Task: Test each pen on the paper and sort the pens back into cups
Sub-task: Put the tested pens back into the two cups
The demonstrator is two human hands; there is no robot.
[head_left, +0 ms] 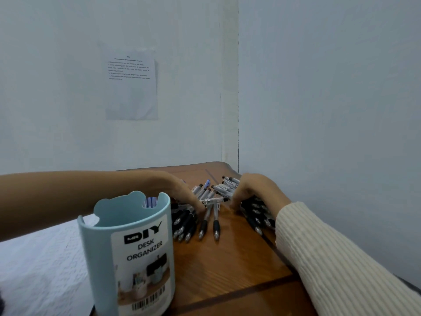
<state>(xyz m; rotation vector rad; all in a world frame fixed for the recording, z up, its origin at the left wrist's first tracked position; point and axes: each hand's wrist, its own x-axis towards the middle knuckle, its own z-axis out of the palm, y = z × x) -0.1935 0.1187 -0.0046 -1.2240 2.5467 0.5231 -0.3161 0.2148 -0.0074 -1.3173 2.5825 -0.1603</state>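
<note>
Left hand (180,192) is resting its fingers together, fairly straight, on the pens (216,224) lying piled on the surface (227,270) at 1 o'clock from the blue cup (127,247), while right hand (252,190) is curling its fingers onto the pile's 3 o'clock side, cannot tell if gripping.

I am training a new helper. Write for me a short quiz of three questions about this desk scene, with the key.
1. True or false: the blue cup lies on its side.
2. The left hand and right hand both touch: A the blue cup, B the pens, C each other.
3. Fill in: the pens lie on a wooden ____.
Key: 1 false, it stands upright; 2 B; 3 table.
</note>
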